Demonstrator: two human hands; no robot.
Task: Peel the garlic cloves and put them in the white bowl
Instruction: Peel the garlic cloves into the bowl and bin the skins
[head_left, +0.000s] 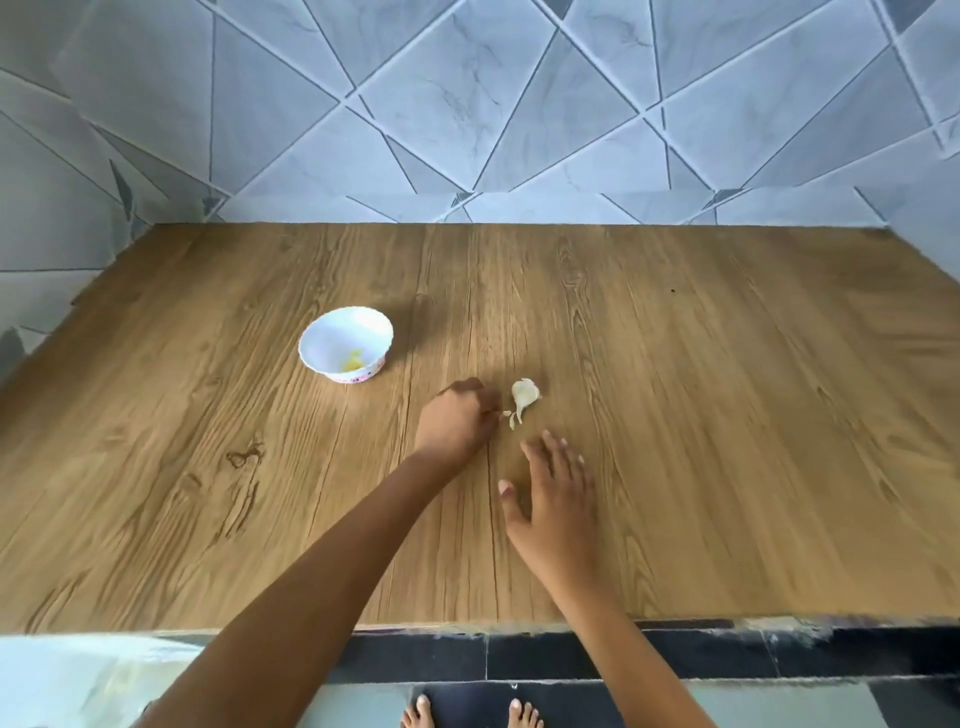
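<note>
1. Since a few small yellow bits (353, 362) lay at the bottom of the white bowl (337, 335), left of the middle of the frame, part of the job looked done. I took those bits to be peeled garlic, but they were too small to be sure.
2. One lump of garlic (524, 393) sat on the wooden table (727, 415) near the middle of the frame, to the right of the bowl and apart from it. It looked pale and papery, so I thought its skin was on and it needed peeling.
3. A couple of thin skin scraps (511, 417) lay just below the lump, close to it.
4. No other garlic showed on the table, so this lump seemed to be the last of the work. After peeling, it would have to go into the bowl.
5. The left hand (457, 422) reached in from the lower left, with its arm stretched across the table. Its fingers were curled, and their tips were right beside the skin scraps. I could not tell if they pinched a scrap or held nothing.
6. The right hand (558, 499) was lower, just below the garlic and not touching it. Its fingers (558, 449) were straight and spread, with the thumb (506, 491) out to the left. It held nothing.
</note>
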